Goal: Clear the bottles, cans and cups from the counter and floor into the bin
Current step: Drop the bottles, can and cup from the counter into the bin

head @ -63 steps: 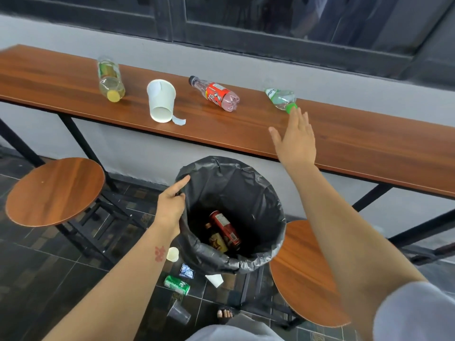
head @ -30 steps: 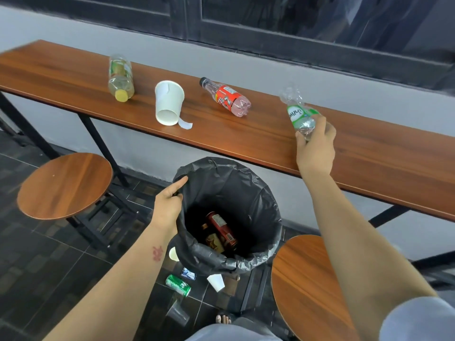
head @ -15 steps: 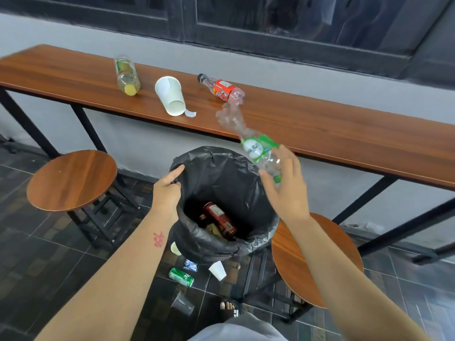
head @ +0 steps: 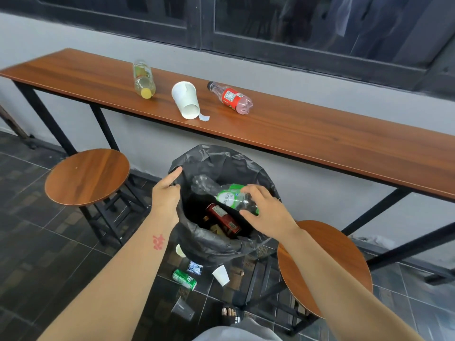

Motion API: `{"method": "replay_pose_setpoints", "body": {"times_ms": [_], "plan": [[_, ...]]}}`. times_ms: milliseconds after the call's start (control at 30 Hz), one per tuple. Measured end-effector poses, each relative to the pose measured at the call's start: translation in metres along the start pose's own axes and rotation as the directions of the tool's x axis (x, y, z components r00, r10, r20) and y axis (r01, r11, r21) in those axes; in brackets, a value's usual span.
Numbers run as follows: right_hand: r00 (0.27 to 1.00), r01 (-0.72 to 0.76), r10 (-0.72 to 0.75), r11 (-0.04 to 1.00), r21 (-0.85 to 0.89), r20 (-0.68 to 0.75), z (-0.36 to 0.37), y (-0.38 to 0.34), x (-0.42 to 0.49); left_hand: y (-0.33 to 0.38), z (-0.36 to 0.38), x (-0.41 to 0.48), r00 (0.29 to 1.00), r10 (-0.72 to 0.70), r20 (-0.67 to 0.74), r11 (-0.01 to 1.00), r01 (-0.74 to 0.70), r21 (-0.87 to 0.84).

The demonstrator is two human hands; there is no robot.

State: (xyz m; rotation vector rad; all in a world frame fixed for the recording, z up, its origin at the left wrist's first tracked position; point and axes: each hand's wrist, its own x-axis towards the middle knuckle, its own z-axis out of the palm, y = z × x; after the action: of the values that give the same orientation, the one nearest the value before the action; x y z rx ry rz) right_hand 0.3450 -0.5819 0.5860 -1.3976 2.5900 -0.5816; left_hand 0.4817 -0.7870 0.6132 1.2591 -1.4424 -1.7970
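Note:
The bin, lined with a black bag, stands under the wooden counter. My left hand grips the bag's rim on the left side. Over the bin's mouth, my right hand holds a crushed clear bottle with a green label, fingers loosely spread around its cap end. A red can lies inside the bin. On the counter lie a yellow-capped bottle, a white paper cup and a red-label bottle. On the floor lie a green can, a small white cup and a clear plastic cup.
Round wooden stools stand to the left and right of the bin. A small blue packet and another cup lie by the bin's base. My sandalled foot is near the floor litter. Black counter legs run behind the stools.
My right hand picked the green-label bottle off the counter and carried it down and left to the bin's mouth. My left hand has stayed on the bag rim.

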Motion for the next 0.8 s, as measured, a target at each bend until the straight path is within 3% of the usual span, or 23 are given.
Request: {"method": "replay_pose_setpoints", "body": {"times_ms": [100,200,267,367,467,633,800], "plan": [[0.999,0.036,-0.035,0.997,-0.068,0.015,0.001,-0.002,0.014,0.002,0.001,0.005,1.000,-0.003,-0.006,1.000,0.003,0.024],[0.974,0.064,-0.074,0.997,-0.052,-0.213,-0.012,-0.013,0.038,0.001,-0.001,0.012,1.000,-0.026,-0.008,0.999,0.026,-0.027],[0.918,0.088,-0.097,0.995,-0.041,-0.384,-0.027,-0.020,0.065,0.000,-0.003,0.019,0.999,-0.027,-0.026,0.999,0.026,-0.041],[0.858,0.040,-0.074,0.996,-0.078,-0.509,-0.051,-0.030,0.118,-0.001,-0.004,0.030,0.997,-0.056,-0.062,0.993,0.049,-0.111],[0.883,-0.074,0.025,0.994,-0.085,-0.469,-0.065,-0.035,0.171,0.000,-0.004,0.037,0.997,-0.062,-0.053,0.982,0.051,-0.184],[0.935,-0.169,0.149,0.985,-0.034,-0.322,-0.067,-0.033,0.237,0.004,-0.004,0.052,0.996,-0.041,-0.083,0.985,0.026,-0.169],[0.942,-0.119,0.121,0.993,0.024,-0.314,-0.051,-0.028,0.254,0.008,-0.007,0.064,0.992,-0.038,-0.119,0.987,0.019,-0.162]]}}
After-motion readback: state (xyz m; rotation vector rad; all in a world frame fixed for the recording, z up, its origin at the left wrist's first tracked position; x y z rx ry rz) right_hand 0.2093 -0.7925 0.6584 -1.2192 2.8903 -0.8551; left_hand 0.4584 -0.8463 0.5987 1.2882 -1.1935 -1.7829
